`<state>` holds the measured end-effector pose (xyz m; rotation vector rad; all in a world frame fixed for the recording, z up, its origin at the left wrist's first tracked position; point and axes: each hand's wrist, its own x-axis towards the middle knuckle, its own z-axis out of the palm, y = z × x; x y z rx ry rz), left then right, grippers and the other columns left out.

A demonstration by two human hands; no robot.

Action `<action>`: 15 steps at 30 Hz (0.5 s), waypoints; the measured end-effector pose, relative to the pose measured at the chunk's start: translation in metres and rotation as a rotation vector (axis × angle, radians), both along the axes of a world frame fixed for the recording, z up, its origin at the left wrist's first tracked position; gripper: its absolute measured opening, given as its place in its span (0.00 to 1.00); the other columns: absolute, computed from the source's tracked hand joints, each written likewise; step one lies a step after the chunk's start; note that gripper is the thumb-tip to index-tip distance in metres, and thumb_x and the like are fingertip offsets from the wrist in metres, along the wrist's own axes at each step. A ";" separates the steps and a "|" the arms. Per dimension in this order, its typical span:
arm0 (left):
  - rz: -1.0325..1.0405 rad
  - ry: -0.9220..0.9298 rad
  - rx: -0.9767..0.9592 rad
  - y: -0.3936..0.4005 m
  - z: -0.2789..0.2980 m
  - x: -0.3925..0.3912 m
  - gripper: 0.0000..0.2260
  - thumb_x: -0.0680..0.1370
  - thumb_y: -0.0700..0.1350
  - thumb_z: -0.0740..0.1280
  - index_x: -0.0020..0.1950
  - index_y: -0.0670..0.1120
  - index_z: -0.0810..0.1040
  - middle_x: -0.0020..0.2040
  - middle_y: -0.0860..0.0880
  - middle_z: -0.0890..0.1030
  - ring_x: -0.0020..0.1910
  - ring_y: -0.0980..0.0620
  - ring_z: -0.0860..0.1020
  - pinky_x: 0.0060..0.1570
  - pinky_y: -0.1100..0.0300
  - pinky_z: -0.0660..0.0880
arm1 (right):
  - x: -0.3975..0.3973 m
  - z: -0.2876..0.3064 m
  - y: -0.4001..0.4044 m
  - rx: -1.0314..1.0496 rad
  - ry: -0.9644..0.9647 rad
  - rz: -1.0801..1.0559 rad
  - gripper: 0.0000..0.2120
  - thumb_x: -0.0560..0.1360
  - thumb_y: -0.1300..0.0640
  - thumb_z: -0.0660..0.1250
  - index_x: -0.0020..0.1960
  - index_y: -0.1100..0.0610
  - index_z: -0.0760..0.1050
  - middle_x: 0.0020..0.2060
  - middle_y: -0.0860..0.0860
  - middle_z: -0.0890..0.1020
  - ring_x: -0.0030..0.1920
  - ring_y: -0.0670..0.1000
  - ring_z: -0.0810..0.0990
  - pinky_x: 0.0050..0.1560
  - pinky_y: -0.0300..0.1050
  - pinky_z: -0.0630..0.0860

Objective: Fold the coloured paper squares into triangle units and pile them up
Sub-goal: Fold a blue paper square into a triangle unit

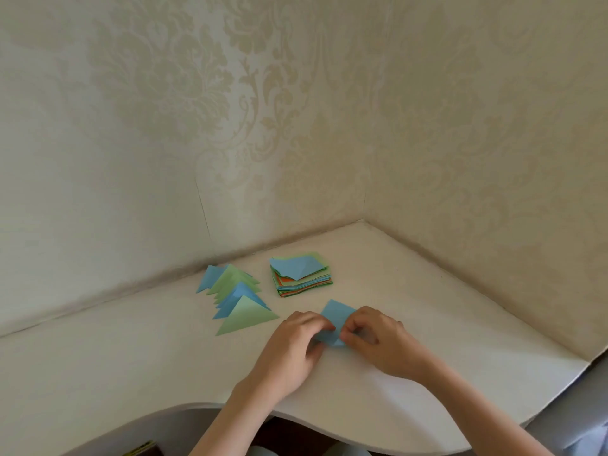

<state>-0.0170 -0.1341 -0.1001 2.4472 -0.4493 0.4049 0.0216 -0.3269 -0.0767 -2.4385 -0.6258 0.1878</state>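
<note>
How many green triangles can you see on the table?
2 that show clearly: a big green triangle at the near end of the folded row, and another green triangle farther back between blue ones. More may hide underneath.

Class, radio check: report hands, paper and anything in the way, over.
Left hand and right hand both pinch the blue paper square, mid-fold. Triangle units spread out beside the stack of squares. Nothing in the way.

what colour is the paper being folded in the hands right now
Light blue paper; the head view shows it best.
</note>
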 end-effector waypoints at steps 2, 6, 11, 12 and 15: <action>0.006 -0.053 0.048 -0.001 0.002 0.000 0.08 0.72 0.40 0.68 0.49 0.50 0.81 0.47 0.58 0.80 0.49 0.57 0.74 0.49 0.62 0.72 | 0.004 0.000 -0.005 0.022 -0.026 0.019 0.07 0.75 0.46 0.66 0.39 0.38 0.72 0.46 0.37 0.76 0.49 0.39 0.74 0.59 0.49 0.70; 0.015 -0.089 0.065 -0.006 0.003 -0.003 0.03 0.73 0.43 0.70 0.44 0.51 0.81 0.44 0.58 0.79 0.45 0.55 0.74 0.45 0.63 0.70 | 0.004 -0.009 -0.014 0.110 -0.125 0.054 0.05 0.71 0.42 0.68 0.44 0.41 0.75 0.47 0.37 0.78 0.50 0.38 0.76 0.58 0.48 0.72; 0.052 -0.038 -0.004 -0.008 0.000 -0.001 0.02 0.72 0.45 0.73 0.41 0.49 0.81 0.41 0.58 0.76 0.44 0.58 0.74 0.43 0.69 0.66 | 0.000 -0.022 -0.023 0.139 -0.241 0.112 0.11 0.71 0.38 0.66 0.43 0.45 0.79 0.52 0.36 0.77 0.52 0.37 0.77 0.57 0.47 0.73; 0.067 -0.023 -0.020 -0.008 -0.001 0.000 0.03 0.72 0.46 0.73 0.40 0.48 0.81 0.40 0.59 0.76 0.43 0.58 0.73 0.42 0.70 0.65 | 0.000 -0.024 -0.024 0.125 -0.254 0.105 0.12 0.70 0.37 0.67 0.43 0.44 0.78 0.52 0.35 0.76 0.52 0.36 0.76 0.58 0.48 0.73; 0.128 -0.024 -0.028 -0.011 -0.005 0.002 0.07 0.70 0.49 0.75 0.39 0.47 0.81 0.40 0.57 0.78 0.44 0.56 0.72 0.44 0.68 0.66 | -0.001 -0.029 -0.021 0.124 -0.297 0.045 0.13 0.69 0.36 0.68 0.40 0.44 0.76 0.50 0.35 0.75 0.50 0.34 0.75 0.56 0.49 0.73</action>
